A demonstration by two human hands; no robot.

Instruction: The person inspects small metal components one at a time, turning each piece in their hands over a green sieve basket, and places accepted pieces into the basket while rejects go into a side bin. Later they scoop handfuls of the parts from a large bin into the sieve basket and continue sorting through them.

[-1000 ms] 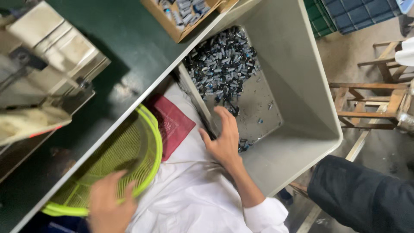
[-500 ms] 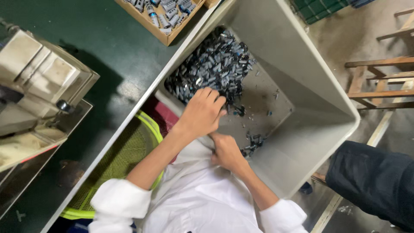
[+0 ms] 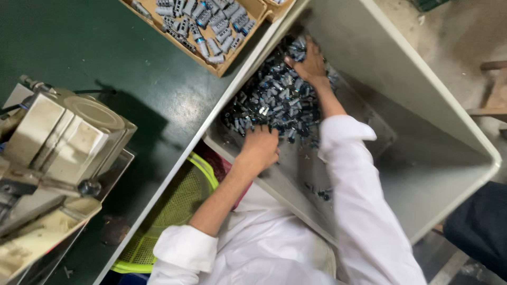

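left hand (image 3: pixel 260 148) open, fingers in pile's near edge | right hand (image 3: pixel 309 63) cupped over far side | small cylindrical parts (image 3: pixel 274 100): light, rigid, loose, likely slippery; scoop by handfuls | grey bin (image 3: pixel 422 89)

Even, moderately bright light falls from overhead. The machine (image 3: pixel 63 137) throws a soft shadow across the green tabletop (image 3: pixel 137 79), which carries a dull sheen. The bin (image 3: pixel 422 95) darkens beyond the fingers (image 3: pixel 296 58). Motion blur softens the sleeves (image 3: pixel 359 211) and the frame's edges.
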